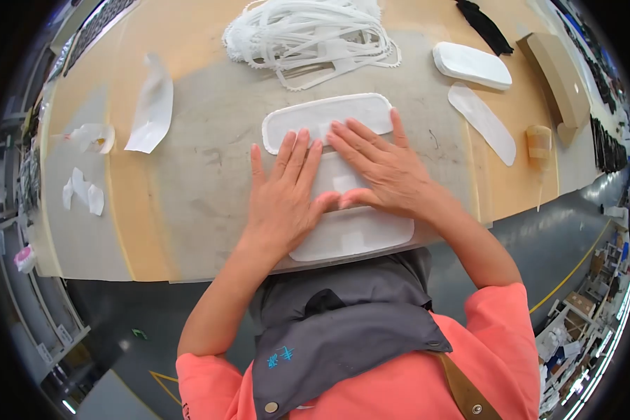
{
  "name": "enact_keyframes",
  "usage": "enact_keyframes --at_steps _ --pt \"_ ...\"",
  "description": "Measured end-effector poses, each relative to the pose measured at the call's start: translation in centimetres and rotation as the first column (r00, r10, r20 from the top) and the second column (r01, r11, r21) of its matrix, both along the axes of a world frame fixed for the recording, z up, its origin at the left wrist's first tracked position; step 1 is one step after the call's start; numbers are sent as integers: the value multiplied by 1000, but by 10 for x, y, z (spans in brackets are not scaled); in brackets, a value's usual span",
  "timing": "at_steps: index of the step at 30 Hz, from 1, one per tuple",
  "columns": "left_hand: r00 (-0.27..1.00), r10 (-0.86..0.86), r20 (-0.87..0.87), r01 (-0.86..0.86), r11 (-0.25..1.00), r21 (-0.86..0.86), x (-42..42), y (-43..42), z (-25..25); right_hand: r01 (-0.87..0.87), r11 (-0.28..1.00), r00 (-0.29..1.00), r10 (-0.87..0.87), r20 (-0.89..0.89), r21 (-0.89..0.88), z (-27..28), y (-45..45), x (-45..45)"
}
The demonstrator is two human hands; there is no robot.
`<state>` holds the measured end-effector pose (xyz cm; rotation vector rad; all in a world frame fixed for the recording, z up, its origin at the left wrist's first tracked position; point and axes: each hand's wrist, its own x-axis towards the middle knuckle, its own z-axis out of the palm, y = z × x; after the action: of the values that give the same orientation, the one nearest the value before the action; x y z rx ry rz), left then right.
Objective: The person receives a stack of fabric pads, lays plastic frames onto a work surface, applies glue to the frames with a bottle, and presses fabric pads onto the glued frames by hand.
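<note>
Three white, rounded oblong fabric pieces lie in a column in front of me. The far piece (322,112) has a raised, corded-looking edge. Part of the middle piece (334,175) shows between my hands, and the near piece (353,234) rests by the table's front edge. My left hand (283,199) lies flat, fingers spread, its fingertips at the lower edge of the far piece. My right hand (385,171) is also flat, with its fingertips on that piece. Both thumbs meet over the gap above the near piece. Neither hand grips anything.
A pile of white scalloped trim (311,38) sits at the back. To the right are a white pad stack (472,65), a thin white oval (483,122), a brown curved form (549,77) and a yellowish cup (539,142). A curled white sheet (152,108) and scraps (84,190) lie left.
</note>
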<state>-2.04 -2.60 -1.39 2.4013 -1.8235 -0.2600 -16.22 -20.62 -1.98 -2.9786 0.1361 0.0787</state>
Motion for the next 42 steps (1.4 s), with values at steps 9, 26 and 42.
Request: enact_keyframes --at_steps 9,26,42 --pt "996 56 63 -47 989 -139 30 -5 6 63 997 987 -68 145 40 5 -7 25" --pt "993 77 94 -70 995 -74 21 14 17 194 975 977 -182 115 -104 0 -10 3" --pt "999 7 36 -1 984 -179 -35 59 11 155 987 976 -147 160 -41 22 29 -98"
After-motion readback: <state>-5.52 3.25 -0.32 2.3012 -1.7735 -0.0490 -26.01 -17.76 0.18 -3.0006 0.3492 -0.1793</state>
